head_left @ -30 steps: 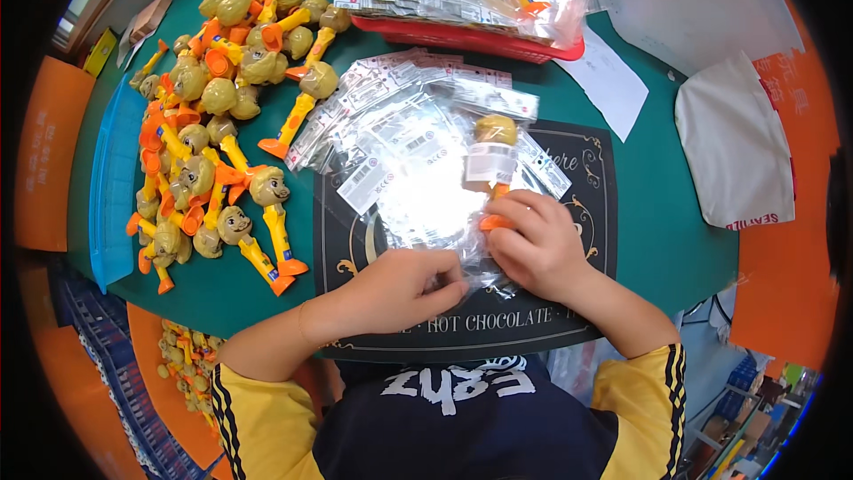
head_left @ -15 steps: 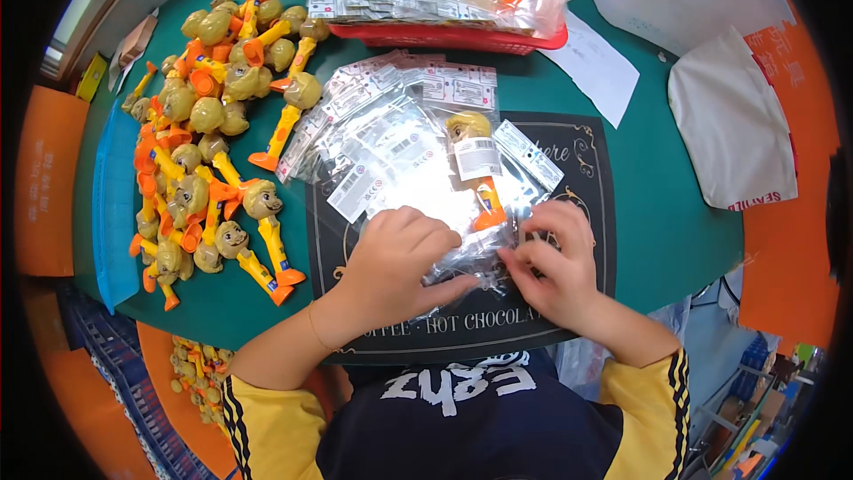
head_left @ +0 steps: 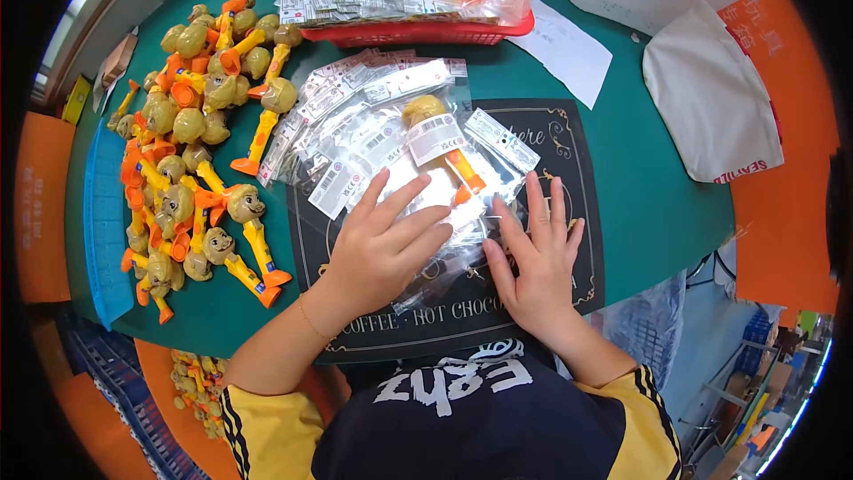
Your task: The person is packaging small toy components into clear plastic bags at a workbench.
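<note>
Both hands lie flat, fingers spread, gripping nothing: the left hand (head_left: 384,244) and right hand (head_left: 533,253) press a glossy clear plastic bag (head_left: 444,213) on the black mat (head_left: 582,213), holding a bagged toy (head_left: 440,138) with olive head and orange stem. Far back, a red basket (head_left: 418,31) holds finished packs; to the left, a heap of unbagged toys (head_left: 191,151) remains, so much packing seems left.

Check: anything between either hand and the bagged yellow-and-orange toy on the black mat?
Nothing visible. The left hand and right hand both lie flat on the clear bag, right below the bagged toy on the black mat.
</note>
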`<action>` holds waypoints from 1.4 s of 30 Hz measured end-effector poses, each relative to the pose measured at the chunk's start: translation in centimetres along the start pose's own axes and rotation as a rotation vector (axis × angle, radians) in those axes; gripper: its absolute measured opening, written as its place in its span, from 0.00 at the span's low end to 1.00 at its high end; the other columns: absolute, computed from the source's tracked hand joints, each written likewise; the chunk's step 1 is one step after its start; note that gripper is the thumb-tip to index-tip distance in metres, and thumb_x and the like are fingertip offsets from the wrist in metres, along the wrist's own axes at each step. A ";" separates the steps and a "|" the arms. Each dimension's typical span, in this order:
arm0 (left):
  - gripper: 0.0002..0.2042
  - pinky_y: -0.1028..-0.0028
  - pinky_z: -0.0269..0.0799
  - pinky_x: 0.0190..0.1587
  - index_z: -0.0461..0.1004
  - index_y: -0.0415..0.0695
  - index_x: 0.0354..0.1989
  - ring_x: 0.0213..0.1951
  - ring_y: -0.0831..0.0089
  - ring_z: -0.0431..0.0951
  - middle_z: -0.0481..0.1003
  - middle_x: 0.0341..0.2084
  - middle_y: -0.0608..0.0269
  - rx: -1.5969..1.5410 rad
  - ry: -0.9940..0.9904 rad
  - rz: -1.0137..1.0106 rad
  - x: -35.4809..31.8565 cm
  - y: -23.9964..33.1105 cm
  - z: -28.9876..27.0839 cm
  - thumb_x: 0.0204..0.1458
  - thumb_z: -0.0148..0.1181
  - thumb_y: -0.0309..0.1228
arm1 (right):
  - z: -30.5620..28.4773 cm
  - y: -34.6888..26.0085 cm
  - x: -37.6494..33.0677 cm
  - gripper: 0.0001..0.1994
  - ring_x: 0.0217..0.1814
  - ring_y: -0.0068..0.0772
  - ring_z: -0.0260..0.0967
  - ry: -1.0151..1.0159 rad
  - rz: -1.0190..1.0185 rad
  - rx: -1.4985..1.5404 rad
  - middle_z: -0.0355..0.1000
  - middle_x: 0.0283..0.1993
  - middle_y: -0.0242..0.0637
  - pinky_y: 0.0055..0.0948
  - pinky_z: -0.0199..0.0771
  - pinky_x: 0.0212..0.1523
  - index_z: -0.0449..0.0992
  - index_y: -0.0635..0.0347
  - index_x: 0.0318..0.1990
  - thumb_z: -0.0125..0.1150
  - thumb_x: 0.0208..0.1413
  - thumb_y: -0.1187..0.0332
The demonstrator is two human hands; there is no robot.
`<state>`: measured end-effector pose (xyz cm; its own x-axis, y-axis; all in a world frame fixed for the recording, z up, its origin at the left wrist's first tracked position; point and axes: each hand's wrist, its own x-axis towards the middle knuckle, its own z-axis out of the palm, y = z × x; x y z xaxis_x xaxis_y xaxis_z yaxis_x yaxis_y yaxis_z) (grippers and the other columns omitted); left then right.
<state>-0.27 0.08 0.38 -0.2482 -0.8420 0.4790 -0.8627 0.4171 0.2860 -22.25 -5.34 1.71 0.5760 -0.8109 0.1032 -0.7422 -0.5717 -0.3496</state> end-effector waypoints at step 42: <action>0.27 0.47 0.50 0.69 0.67 0.50 0.65 0.71 0.52 0.56 0.65 0.66 0.59 -0.041 -0.076 -0.273 1.6 -2.1 -1.2 0.58 0.61 0.43 | 0.8 2.1 1.5 0.18 0.74 0.51 0.53 0.212 -0.038 0.427 0.68 0.61 0.40 0.46 0.55 0.69 0.83 0.57 0.38 0.81 0.36 0.67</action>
<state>1.67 -1.73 1.48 -0.0430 -0.9477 0.3164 -0.8838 0.1837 0.4303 -22.69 -7.64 0.42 0.4839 -0.8237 0.2956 -0.4893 -0.5347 -0.6890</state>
